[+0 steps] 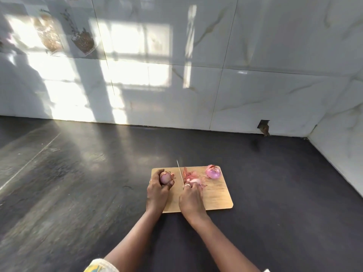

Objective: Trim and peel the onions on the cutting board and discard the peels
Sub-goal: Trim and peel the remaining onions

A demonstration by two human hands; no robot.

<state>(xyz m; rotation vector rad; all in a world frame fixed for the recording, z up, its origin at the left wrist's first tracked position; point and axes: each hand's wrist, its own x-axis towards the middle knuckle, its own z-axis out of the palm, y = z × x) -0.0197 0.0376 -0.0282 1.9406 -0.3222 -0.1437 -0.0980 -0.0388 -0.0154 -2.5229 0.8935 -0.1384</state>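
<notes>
A wooden cutting board (216, 195) lies on the dark counter. At the board's left end my left hand (158, 190) grips a red onion (165, 177). My right hand (191, 199) holds a knife (180, 171), its thin blade pointing away between the two hands; the handle is hidden in my fist. A pale peeled onion (194, 181) sits just past my right knuckles, amid loose reddish peels (187, 174). A third onion (213, 172), purple with skin partly on, rests at the board's far right corner.
The dark counter (275, 193) runs back to a white marble-tiled wall (235, 75), which turns a corner at the right. A small dark hole (264, 125) breaks the wall's base. Sunlight patches fall on the left of the counter.
</notes>
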